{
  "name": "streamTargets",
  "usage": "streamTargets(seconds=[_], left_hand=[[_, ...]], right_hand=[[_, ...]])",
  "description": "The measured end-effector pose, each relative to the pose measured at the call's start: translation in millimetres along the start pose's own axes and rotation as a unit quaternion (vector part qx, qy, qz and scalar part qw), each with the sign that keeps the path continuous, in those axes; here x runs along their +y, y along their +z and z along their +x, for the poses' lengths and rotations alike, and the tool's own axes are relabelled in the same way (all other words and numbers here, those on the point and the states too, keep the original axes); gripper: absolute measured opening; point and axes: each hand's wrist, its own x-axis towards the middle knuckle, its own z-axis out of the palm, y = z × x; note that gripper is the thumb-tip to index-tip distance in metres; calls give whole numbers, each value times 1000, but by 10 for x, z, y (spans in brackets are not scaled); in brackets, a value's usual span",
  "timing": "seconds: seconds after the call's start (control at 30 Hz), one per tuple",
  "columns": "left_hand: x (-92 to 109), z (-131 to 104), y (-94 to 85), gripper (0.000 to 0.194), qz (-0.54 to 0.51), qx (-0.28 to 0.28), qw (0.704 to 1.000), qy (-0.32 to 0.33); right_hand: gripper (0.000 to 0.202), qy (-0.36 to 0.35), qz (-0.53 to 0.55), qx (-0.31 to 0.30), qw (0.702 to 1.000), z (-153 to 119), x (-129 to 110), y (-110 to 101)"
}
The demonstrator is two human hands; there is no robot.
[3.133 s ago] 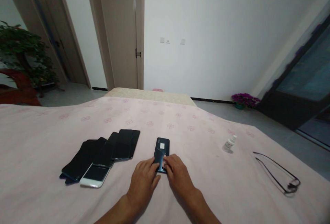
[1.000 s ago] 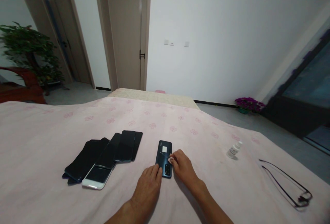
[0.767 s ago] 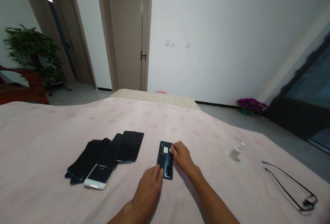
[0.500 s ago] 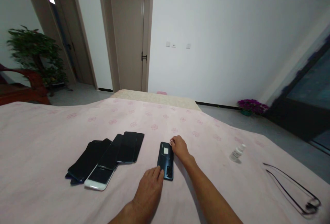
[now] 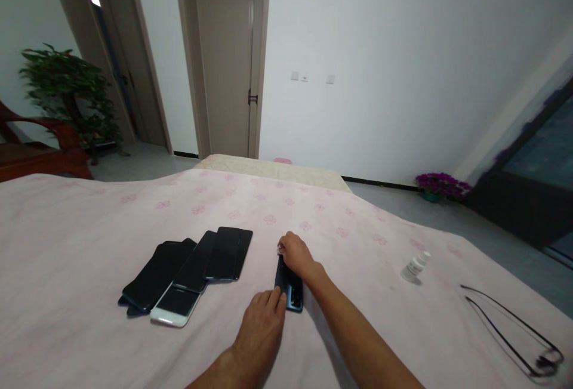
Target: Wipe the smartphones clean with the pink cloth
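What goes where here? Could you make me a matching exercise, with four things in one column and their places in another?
Things:
1. Left hand
2. Right hand
3. White bottle
4. Glasses

Places:
A. Over the far end of the blue phone
B. Furthest right on the pink cloth
C. Fingertips at the blue phone's left edge
D. Between the blue phone and the glasses

Pairs: 1-C, 2-A, 3-D, 4-B

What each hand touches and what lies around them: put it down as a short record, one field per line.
Left hand: fingers at the near left edge of the dark blue phone
Left hand point
Right hand: over the phone's far end, pinching a small pale piece
Dark blue phone: back up, camera end near the person
Left side: overlapping black phones, one white-framed phone
Right side: small white bottle, eyeglasses
Surface: pink flowered cloth
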Motion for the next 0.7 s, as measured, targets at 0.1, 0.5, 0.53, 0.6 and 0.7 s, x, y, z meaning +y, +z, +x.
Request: streamTargets(seconds=[0.1,0.5,0.53,0.6,0.7], left_hand=[[3,-8,14,44,2,10,1000,2],[1,6,36,34,-9,15,1000,-4],[-1,0,39,34,-11,14,1000,-4],[-2,-25,41,39,-6,18,1000,-2],[2,-87,20,45,-3,28,1000,6]], right_hand=[[17,-21,-4,-20,1000,-64,-60,-32],[14,-77,5,-75,994,-452,-245,-94],[13,-79,7,-80,994,-469,-246,-98],[13,-76,8,-78,994,-481,-235,-99],[17,-59,5,-57,997,-468,-210,-76]])
